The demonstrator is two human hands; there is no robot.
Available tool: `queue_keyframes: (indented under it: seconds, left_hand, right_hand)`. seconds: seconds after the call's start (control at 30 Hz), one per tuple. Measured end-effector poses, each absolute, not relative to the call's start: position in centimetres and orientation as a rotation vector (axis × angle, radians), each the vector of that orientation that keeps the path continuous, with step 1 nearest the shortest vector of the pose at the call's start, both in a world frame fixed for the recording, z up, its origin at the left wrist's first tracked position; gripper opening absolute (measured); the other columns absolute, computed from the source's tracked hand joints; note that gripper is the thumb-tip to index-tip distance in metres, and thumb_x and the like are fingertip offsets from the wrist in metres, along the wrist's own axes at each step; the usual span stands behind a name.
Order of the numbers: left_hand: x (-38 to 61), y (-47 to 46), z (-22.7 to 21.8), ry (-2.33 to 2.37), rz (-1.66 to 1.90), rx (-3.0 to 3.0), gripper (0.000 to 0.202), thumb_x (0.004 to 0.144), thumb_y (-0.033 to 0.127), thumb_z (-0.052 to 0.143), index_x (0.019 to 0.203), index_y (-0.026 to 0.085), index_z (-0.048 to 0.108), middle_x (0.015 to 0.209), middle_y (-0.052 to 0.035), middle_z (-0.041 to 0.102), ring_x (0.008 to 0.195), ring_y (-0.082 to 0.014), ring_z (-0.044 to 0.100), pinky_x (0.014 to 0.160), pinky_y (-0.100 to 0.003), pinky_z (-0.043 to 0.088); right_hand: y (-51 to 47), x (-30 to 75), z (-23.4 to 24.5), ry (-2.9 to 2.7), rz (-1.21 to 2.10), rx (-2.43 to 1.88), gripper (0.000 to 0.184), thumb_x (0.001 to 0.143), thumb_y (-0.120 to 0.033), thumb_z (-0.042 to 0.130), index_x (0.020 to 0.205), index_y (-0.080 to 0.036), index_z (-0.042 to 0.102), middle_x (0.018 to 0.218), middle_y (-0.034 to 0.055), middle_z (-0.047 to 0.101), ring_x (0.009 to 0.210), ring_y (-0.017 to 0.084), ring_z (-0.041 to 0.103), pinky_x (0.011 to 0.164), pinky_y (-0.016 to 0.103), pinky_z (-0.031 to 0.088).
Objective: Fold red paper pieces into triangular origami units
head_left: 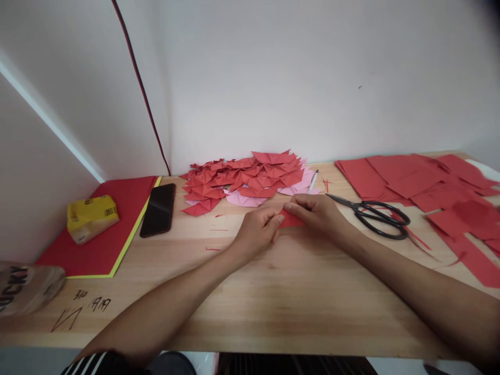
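My left hand (258,229) and my right hand (316,211) meet at the middle of the wooden table (250,307). Both press with curled fingers on a small piece of red paper (289,220) lying flat between them. Most of that paper is hidden under my fingers. Just behind my hands lies a heap of folded red and pink paper pieces (246,179).
Black scissors (377,216) lie right of my right hand, with red paper sheets and offcuts (433,192) beyond. A white pen (313,180) lies by the heap. At the left are a black phone (159,209), a red and yellow sheet stack (105,245), a yellow packet (91,217) and a brown bag (27,289).
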State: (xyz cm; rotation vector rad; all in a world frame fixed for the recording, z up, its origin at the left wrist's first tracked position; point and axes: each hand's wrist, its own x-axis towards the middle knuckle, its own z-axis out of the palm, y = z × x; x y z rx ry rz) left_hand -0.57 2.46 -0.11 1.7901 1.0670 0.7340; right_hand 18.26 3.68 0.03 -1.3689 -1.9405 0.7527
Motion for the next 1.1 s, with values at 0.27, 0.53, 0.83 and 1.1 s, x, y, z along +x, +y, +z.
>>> queue_keyframes:
  seconds: [0.27,0.53,0.83,1.1]
  left_hand:
    - [-0.7,2.6,-0.2,1.048,0.694,1.765,0.035,0.091,0.037,0.044,0.062,0.018,0.045,0.047,0.0053,0.048,0.048,-0.0095,0.045,0.055,-0.022,0.035]
    - [-0.9,2.7,-0.2,1.052,0.660,1.695,0.033,0.090,0.040,0.046,0.065,0.018,0.050,0.040,0.0067,0.045,0.038,-0.0081,0.039,0.050,-0.021,0.034]
    - [-0.8,3.1,-0.7,0.929,0.652,1.590,0.024,0.088,0.036,0.045,0.074,0.018,0.049,0.049,0.0047,0.053,0.040,-0.0080,0.044,0.044,-0.019,0.033]
    - [-0.6,2.9,-0.1,0.977,0.680,1.543,0.031,0.087,0.046,0.049,0.075,0.017,0.049,0.054,0.0022,0.056,0.040,-0.0076,0.046,0.038,-0.017,0.032]
  right_hand:
    - [4.2,18.6,-0.1,-1.885,0.791,-1.385,0.050,0.085,-0.055,0.048,0.055,-0.021,0.027,0.057,-0.0033,0.026,0.054,0.010,0.026,0.049,0.027,0.020]
    - [4.5,18.9,-0.3,-1.873,0.777,-1.374,0.049,0.087,-0.057,0.045,0.059,-0.021,0.026,0.058,-0.0028,0.026,0.055,0.011,0.026,0.048,0.027,0.021]
    - [5.3,19.7,-0.6,-1.895,0.928,-1.359,0.044,0.089,-0.054,0.043,0.061,-0.020,0.037,0.061,-0.0026,0.035,0.056,0.011,0.033,0.052,0.026,0.026]
    - [4.8,19.4,-0.8,-1.970,0.871,-1.305,0.043,0.090,-0.052,0.044,0.061,-0.020,0.037,0.062,-0.0029,0.036,0.058,0.011,0.035,0.055,0.025,0.028]
